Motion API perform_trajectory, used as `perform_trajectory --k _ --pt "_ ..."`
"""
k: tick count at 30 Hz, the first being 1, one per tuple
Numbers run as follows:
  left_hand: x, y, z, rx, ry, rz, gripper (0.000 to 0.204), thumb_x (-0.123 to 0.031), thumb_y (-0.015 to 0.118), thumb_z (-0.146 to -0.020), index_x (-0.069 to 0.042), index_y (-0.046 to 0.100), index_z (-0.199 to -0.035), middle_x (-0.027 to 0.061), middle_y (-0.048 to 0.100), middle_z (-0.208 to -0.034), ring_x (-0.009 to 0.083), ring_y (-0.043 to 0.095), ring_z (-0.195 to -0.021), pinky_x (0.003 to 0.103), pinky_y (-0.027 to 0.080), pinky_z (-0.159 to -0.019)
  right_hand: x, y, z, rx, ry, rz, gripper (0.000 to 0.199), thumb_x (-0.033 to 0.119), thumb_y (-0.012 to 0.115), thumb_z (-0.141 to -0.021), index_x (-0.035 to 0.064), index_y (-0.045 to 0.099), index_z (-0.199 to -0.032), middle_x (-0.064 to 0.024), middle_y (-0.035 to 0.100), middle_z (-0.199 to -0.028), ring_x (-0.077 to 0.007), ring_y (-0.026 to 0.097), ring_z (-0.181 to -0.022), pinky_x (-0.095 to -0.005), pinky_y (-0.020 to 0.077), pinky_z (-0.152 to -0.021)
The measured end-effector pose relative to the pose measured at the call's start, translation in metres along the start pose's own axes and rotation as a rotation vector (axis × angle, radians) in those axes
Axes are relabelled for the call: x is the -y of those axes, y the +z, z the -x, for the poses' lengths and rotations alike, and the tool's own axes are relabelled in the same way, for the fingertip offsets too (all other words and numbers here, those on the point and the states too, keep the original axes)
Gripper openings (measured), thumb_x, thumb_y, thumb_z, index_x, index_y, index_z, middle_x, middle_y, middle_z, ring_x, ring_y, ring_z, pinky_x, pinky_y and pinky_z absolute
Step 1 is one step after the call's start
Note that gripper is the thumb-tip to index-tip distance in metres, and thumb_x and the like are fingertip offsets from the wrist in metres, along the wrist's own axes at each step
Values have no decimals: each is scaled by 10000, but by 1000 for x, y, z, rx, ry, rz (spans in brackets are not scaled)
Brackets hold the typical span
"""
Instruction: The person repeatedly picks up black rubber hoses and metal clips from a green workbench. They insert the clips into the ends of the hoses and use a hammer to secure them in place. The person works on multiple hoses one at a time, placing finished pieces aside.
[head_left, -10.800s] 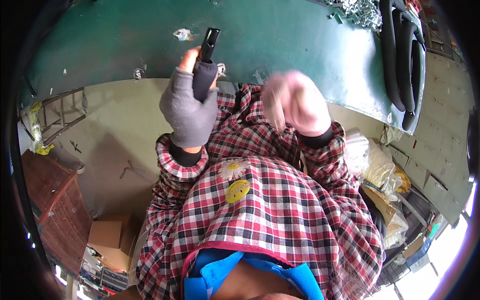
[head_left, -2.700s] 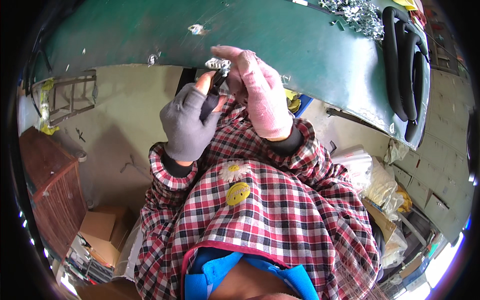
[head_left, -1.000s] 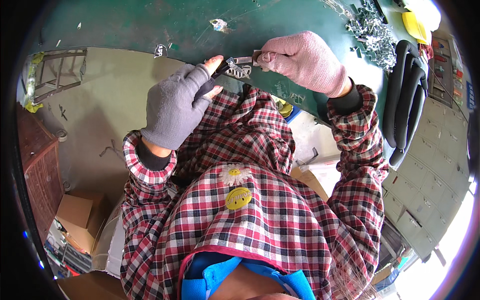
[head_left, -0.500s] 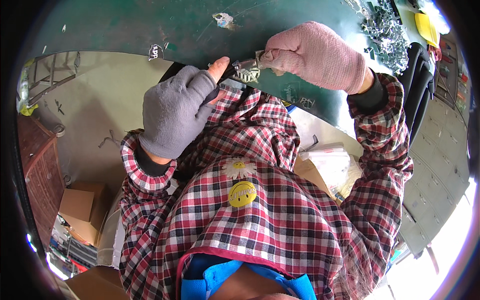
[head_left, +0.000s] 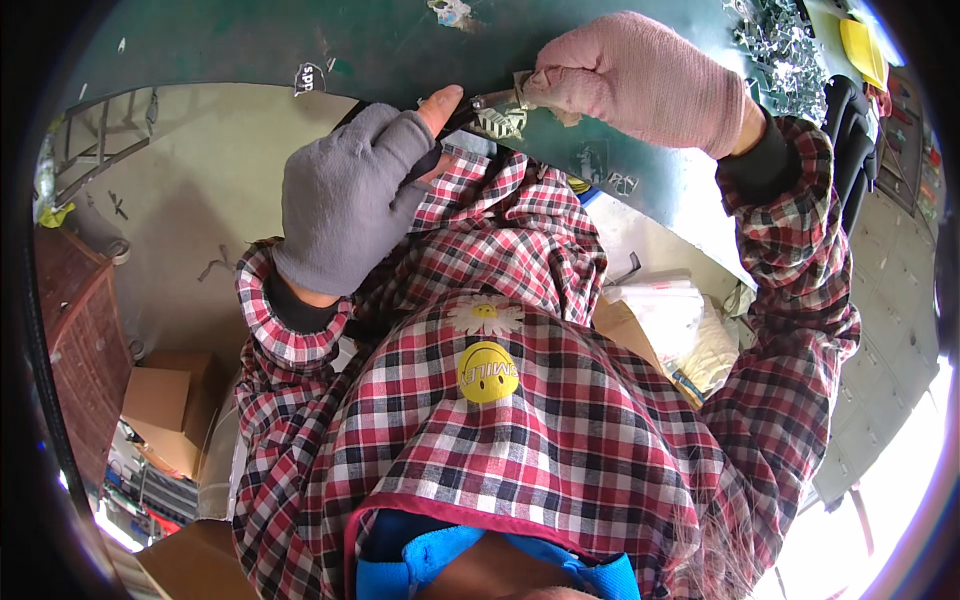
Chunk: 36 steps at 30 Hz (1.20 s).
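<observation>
Nearby, metal pieces, left fingers round black tube, right fingers pinching perhaps a strip

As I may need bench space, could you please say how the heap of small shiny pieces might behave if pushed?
The heap of pieces would probably scatter rather than slide whole, since it looks loose. Its metallic sheen suggests stiff pieces; their smallness suggests each is light.

Lately close by the grey-gloved left hand, the pink-gloved right hand has drawn off toward the upper right, pinching a small strip; its sleeve now partly hides the black tubes.
</observation>
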<state>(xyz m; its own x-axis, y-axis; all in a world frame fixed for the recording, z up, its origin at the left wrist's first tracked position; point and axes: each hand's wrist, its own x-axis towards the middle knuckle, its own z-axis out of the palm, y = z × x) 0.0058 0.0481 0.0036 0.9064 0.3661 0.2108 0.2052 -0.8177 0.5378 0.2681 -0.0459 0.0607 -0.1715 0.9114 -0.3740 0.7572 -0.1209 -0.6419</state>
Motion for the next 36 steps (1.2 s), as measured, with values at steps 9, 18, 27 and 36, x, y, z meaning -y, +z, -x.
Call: perform_trajectory --k 9,18,27,36 --pt "6 3 -2 16 22 -34 611 -121 781 -799 -202 620 -1383 77 570 -811 267 596 -653 376 484 -594 1 2 -17 35 -55 150 374 387 586 -958 57 687 -813 -173 661 -756 -389 642 -746 -453 514 -676" --pt "7 4 -2 22 20 -13 602 -119 780 -803 -192 621 -1379 85 602 -840 282 620 -677 378 498 -606 5 3 -18 43 -21 135 367 391 598 -948 58 712 -846 -171 671 -768 -382 650 -759 -451 521 -692" --pt "9 1 -5 39 14 -45 581 -118 776 -818 -180 621 -1374 97 613 -850 288 631 -689 380 504 -615 23 -6 -19 79 26 11 322 348 623 -931 51 716 -849 -156 679 -763 -365 657 -765 -442 520 -706" --pt "39 3 8 48 -46 70 536 -48 718 -880 -126 597 -1396 167 618 -899 340 598 -756 408 480 -677 -31 2 -5 -86 132 60 346 391 627 -945 69 745 -900 -82 708 -763 -248 673 -709 -351 539 -702"
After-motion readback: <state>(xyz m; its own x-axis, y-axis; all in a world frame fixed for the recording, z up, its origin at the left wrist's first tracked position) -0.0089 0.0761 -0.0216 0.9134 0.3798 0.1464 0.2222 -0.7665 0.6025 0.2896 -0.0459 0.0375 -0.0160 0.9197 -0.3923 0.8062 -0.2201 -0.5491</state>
